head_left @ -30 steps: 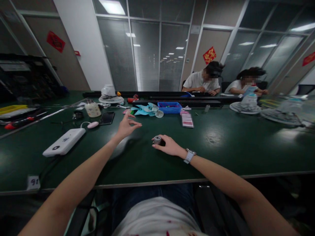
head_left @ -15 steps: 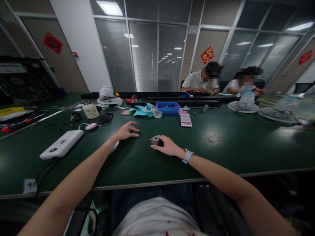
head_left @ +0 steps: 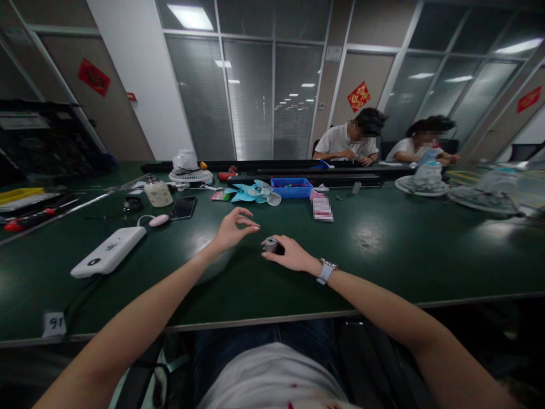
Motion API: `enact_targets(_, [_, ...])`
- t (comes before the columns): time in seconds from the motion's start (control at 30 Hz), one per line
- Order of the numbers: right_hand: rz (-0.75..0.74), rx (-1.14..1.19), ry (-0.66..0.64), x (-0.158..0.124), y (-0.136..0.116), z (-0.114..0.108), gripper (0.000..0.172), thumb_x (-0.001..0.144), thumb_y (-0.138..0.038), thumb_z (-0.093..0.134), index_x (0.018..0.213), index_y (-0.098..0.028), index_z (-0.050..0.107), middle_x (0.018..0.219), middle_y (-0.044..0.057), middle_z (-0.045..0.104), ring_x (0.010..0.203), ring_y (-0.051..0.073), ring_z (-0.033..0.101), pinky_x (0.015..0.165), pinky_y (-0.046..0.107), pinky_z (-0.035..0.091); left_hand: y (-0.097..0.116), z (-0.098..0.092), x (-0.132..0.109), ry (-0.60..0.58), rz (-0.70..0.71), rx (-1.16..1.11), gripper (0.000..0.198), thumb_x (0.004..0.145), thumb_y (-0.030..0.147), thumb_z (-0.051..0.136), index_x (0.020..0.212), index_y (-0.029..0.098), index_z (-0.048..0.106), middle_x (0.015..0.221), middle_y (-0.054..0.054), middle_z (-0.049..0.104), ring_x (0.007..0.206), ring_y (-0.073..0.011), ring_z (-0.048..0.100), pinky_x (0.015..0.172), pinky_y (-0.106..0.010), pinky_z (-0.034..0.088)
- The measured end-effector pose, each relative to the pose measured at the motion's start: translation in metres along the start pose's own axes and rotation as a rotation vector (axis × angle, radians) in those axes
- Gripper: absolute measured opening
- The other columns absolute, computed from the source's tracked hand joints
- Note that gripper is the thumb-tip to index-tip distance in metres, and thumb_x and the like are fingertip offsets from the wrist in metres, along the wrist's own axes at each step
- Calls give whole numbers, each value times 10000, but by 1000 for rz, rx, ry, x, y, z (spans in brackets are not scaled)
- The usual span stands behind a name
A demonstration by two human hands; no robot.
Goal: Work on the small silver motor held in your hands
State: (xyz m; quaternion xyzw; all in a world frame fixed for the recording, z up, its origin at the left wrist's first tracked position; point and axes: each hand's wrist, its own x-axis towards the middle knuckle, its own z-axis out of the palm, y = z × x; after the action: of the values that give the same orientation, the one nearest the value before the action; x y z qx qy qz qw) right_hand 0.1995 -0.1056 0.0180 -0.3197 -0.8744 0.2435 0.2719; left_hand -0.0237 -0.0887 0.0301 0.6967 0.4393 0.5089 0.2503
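Note:
My right hand (head_left: 292,253), with a watch at its wrist, is closed round a small grey metal cylinder (head_left: 271,244) on the green table. The cylinder stands upright, and its round top shows a dark spot in the middle. Part of its side is hidden by the thumb and fingers. Just left of it, my left hand (head_left: 236,228) hovers above the table with bent fingers and thumb apart. Nothing shows in the left hand, and it does not touch the cylinder.
Beyond my hands lie a blue fan blade (head_left: 253,192), a blue basket (head_left: 292,187) and a pink-and-white packet (head_left: 322,207). At left are a white power bank (head_left: 109,251), a phone (head_left: 183,208) and a cream jar (head_left: 158,191). Two people sit across the table.
My left hand has moved right, closer to the cylinder, and its fingers have drawn nearer to the thumb. My right hand stays closed round the cylinder in about the same place.

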Motion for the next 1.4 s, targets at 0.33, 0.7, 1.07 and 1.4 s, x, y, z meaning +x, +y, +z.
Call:
enact_targets(0.33, [16,-45,1,1,2,1,361,839,-387,673,1098,-138,637,986,93,659,873,214,594,780,337,447,17,30,-14,-87,0,-218,407,682,220,795,838,207,420,719,-4,731,829,-245,747,759,-349,558])
enact_targets(0.7, [-1,-55,7,2,8,3,387,840,-404,666,1119,-142,614,968,88,661,855,211,588,756,333,440,24,30,-18,-66,18,-88,381,709,273,777,869,213,436,790,-51,757,843,-256,737,786,-385,554])
enact_targets(1.07, [-19,-50,23,3,10,6,363,833,-392,675,1084,-134,624,923,71,651,820,193,582,736,312,437,31,31,-21,-81,95,35,411,724,333,774,953,221,451,802,-48,768,865,-242,723,880,-401,490])
enact_targets(1.4, [-33,-25,16,2,6,3,437,837,-378,676,1199,-149,592,997,87,664,864,208,590,758,329,446,33,27,-20,-165,67,33,406,720,349,776,981,217,495,813,-43,763,882,-248,726,859,-380,508])
